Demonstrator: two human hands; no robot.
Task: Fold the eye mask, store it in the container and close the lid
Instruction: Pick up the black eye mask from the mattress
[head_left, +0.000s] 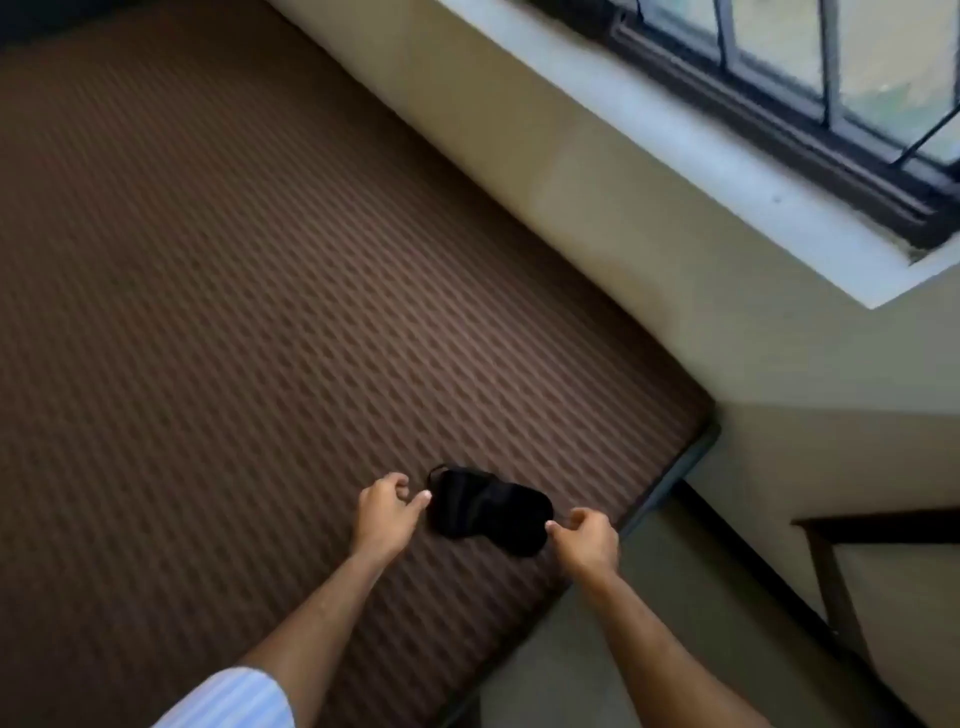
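Observation:
A black eye mask (488, 512) lies spread flat on a brown patterned mattress (260, 312), close to its near right corner. A thin strap loop shows at the mask's upper left end. My left hand (387, 512) rests just left of the mask, fingers loosely curled and thumb tip touching its left edge. At the mask's right end is my right hand (587, 538), with a fingertip on the edge and nothing visibly pinched. No container or lid is in view.
A cream wall (597, 208) runs along the mattress's far side, with a barred window (831, 78) and sill above. The floor (597, 649) lies right of the mattress edge. A dark wooden furniture frame (841, 571) stands at the right.

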